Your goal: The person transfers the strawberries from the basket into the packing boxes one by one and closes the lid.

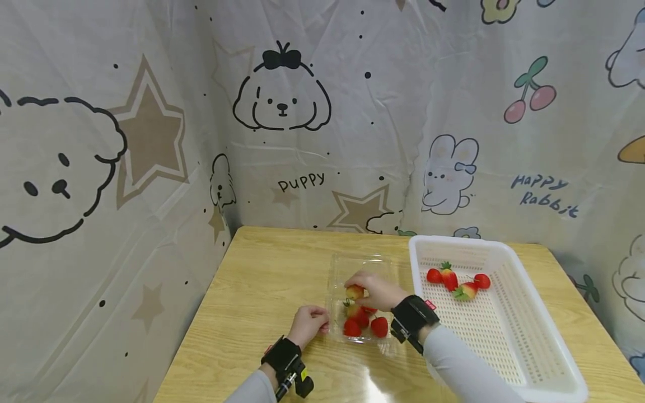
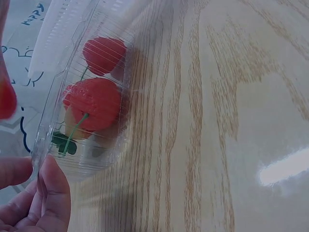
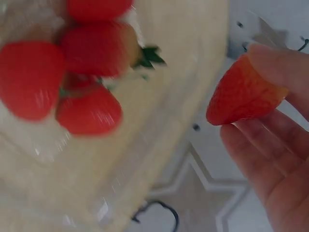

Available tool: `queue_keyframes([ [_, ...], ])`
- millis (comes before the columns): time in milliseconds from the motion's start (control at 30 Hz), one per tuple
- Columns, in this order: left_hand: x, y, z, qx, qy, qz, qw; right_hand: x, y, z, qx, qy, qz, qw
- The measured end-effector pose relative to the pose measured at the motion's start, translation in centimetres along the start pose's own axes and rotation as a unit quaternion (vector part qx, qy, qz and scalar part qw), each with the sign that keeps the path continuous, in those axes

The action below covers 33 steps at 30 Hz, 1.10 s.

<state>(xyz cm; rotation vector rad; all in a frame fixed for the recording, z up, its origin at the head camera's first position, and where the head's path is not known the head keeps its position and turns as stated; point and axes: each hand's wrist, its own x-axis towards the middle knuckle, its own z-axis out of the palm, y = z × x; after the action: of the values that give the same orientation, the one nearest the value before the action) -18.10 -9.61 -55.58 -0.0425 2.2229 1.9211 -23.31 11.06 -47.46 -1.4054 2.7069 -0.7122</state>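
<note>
My right hand (image 1: 379, 292) holds a red and yellow strawberry (image 3: 244, 94) between thumb and fingers, over the far part of a clear plastic box (image 1: 333, 268). Inside that box, toward its near end, lie a strawberry (image 3: 99, 48) with a green leafy top and several round red fruits (image 1: 379, 327), some with thin green stems. My left hand (image 1: 307, 326) is at the box's left side, pinching its clear rim (image 2: 48, 116) between thumb and forefinger. Through the box wall, red fruits (image 2: 99, 101) show in the left wrist view.
A white perforated plastic basket (image 1: 546, 319) stands to the right of the box, with two strawberries (image 1: 449, 279) and two round red fruits (image 1: 482, 281) near its far end. Both stand on a wooden table (image 1: 272, 263). A printed curtain (image 1: 302, 157) hangs behind and to the left.
</note>
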Motion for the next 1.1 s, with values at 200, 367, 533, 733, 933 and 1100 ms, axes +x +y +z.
queue_keyframes([
  [200,0.0,-0.1,0.1,-0.002,0.001,0.007,1.0,1.3,0.8,3.5,0.005,-0.035,-0.006,0.999],
  [367,-0.1,0.1,0.1,0.0,0.002,0.003,1.0,1.7,0.7,5.0,-0.023,-0.046,0.005,0.999],
  [533,-0.1,0.1,0.0,-0.003,0.002,0.003,1.0,1.9,0.5,5.5,-0.02,-0.065,0.018,0.997],
  [733,-0.3,0.2,0.0,-0.002,0.002,0.0,1.0,1.7,1.5,7.1,-0.032,-0.07,0.012,0.997],
  [933,-0.3,0.3,0.0,-0.001,0.002,-0.001,1.0,1.5,1.4,7.2,-0.012,-0.078,0.014,0.997],
  [1100,-0.2,0.4,0.0,-0.002,0.001,0.0,1.0,1.6,1.3,7.1,-0.017,-0.093,0.022,0.995],
])
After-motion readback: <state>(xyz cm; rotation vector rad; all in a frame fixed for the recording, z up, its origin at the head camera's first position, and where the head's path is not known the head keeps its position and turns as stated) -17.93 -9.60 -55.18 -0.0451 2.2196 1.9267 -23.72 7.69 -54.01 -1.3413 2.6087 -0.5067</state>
